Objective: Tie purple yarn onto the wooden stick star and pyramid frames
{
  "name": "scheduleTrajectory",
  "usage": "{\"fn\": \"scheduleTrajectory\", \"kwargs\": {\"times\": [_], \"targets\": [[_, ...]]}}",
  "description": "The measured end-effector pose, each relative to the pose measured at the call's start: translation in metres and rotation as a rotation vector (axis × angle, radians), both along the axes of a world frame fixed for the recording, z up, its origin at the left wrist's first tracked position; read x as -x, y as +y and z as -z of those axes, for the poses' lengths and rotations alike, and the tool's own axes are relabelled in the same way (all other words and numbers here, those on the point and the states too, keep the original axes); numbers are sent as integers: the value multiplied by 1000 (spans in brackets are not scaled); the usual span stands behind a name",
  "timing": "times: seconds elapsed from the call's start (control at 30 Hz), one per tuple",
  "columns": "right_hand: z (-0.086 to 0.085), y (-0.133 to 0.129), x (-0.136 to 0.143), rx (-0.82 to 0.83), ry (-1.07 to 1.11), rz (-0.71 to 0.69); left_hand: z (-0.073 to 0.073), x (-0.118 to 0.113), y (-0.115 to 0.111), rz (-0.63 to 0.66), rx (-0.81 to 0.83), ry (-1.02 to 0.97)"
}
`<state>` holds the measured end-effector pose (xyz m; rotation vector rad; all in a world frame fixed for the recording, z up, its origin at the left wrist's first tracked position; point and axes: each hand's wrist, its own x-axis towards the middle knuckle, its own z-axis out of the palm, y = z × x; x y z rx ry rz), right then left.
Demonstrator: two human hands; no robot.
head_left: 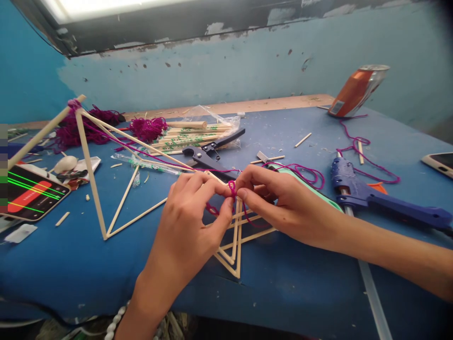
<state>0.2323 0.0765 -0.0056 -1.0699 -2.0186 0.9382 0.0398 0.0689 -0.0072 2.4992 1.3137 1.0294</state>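
Pinching a loop of purple yarn (232,188), the left hand (193,212) and right hand (279,200) meet fingertip-close above a wooden stick frame (238,245).

No legible text; print on phone screen (33,192), orange can (354,93) unreadable.
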Motion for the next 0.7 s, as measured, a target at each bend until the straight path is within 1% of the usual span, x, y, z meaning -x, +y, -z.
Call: {"fn": "scheduleTrajectory", "kwargs": {"times": [0.27, 0.4, 0.6, 0.7], "targets": [[0, -2, -1, -54, -48, 38, 1, 1, 0, 11, 59, 2], [1, 0, -2, -49, -37, 49, 1, 2, 1, 19, 86, -23], [4, 3, -3, 44, 77, -16, 2, 4, 2, 32, 125, -78], [6, 3, -2, 50, 135, -54, 3, 4, 2, 46, 122, -80]]}}
